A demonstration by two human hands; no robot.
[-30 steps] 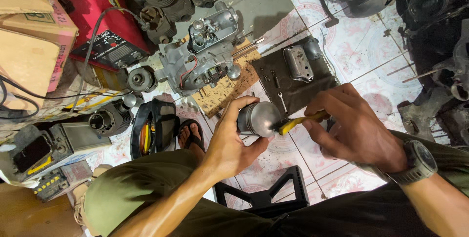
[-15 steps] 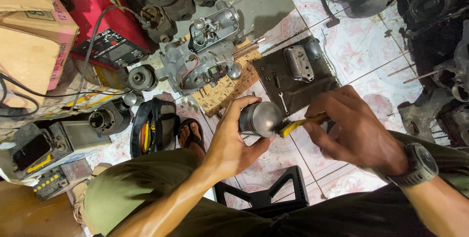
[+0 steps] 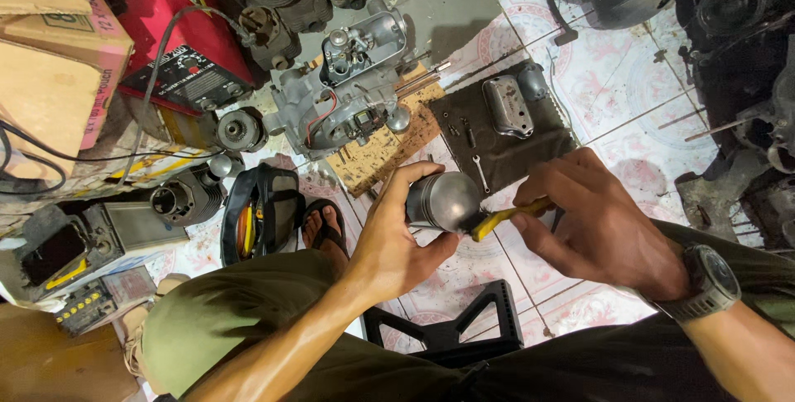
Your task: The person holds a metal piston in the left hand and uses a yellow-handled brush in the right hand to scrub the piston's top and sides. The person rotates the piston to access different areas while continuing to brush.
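Two hands work: left hand [image 3: 396,240] grips a metal piston [image 3: 443,201], right hand [image 3: 596,224] clamps a yellow-handled tool [image 3: 505,217].

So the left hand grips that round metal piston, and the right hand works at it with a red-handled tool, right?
Not quite: the head view shows the tool's handle is yellow, not red. The left hand does grip the round metal piston, and the right hand works at it with the yellow-handled tool.

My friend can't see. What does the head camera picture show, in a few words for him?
A seated person's left hand holds a shiny metal piston while the right hand presses a yellow-handled tool against its edge. Beyond, on the tiled floor, sit an engine block on a wooden board and small parts on a dark mat.
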